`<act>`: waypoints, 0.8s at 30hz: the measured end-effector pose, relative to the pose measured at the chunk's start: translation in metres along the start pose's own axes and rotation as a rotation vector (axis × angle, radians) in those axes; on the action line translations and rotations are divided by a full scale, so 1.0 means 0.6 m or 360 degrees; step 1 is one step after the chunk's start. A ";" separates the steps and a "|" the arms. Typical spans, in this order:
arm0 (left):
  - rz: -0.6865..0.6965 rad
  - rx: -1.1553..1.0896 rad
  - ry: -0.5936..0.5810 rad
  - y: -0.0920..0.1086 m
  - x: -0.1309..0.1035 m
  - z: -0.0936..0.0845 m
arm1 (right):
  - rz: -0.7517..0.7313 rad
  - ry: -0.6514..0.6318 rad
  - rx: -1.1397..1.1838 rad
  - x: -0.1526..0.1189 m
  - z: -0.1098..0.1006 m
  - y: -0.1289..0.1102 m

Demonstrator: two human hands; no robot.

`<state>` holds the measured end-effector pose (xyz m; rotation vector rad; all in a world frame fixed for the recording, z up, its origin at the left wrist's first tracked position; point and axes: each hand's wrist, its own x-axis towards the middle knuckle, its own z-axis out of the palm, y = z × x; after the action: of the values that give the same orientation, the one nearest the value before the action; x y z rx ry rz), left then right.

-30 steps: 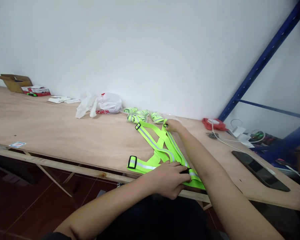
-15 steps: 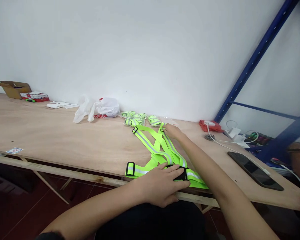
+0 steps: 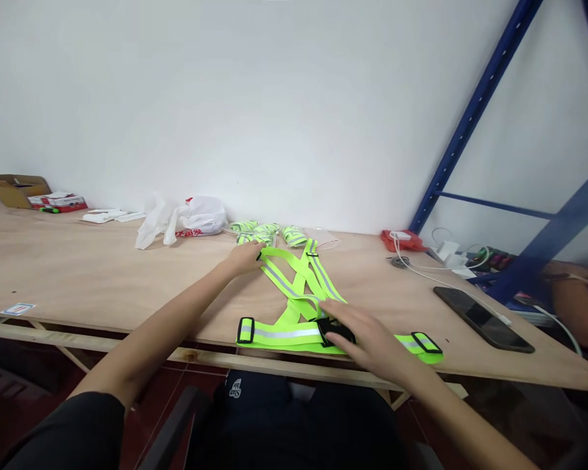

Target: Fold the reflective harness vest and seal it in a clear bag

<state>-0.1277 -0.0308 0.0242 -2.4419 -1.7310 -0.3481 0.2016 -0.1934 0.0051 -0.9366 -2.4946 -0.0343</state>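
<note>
A neon-yellow reflective vest (image 3: pixel 287 335) made of elastic straps with silver stripes lies spread on the wooden table, its shoulder straps crossing toward the wall. My left hand (image 3: pixel 246 257) is closed at the far left shoulder strap, by its black slider. Over the front waist strap, my right hand (image 3: pixel 367 333) rests with fingers stretched and thumb apart, partly covering the black buckle (image 3: pixel 326 331). Black sliders (image 3: pixel 246 330) show at the left end of the waist strap and at its right end. Just beyond the left hand are several bagged, folded reflective vests (image 3: pixel 294 235).
White plastic bags (image 3: pixel 206 215), papers (image 3: pixel 105 215) and an open cardboard box (image 3: pixel 17 189) stand along the wall. At right lie a phone (image 3: pixel 483 318), white cables and a red bag (image 3: pixel 402 241). Behind the blue rack post (image 3: pixel 470 124) another person's arm (image 3: pixel 575 307) shows.
My left hand has moved from the waist buckle to the far left shoulder strap. My right hand has come back from the far right strap to the buckle. The right waist slider is uncovered.
</note>
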 end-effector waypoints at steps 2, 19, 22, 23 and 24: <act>-0.0043 -0.0010 0.0009 -0.008 0.009 0.024 | -0.0112 0.0118 -0.0041 -0.021 0.014 -0.008; -0.0121 -0.0204 0.0286 -0.004 0.044 0.046 | -0.0224 0.0235 -0.0141 -0.036 0.062 -0.042; -0.0022 -0.0196 0.0322 0.013 0.074 0.013 | -0.0180 0.0182 -0.0192 -0.035 0.066 -0.048; 0.0018 -0.0183 0.0336 0.022 0.085 -0.001 | -0.0167 0.0171 -0.0201 -0.035 0.067 -0.049; 0.0066 -0.0161 0.0349 0.032 0.097 -0.014 | -0.0155 0.0163 -0.0207 -0.035 0.068 -0.050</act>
<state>-0.0925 0.0137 0.0481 -2.3969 -1.6061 -0.6859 0.1791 -0.2219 -0.0363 -0.8411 -2.4641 -0.2726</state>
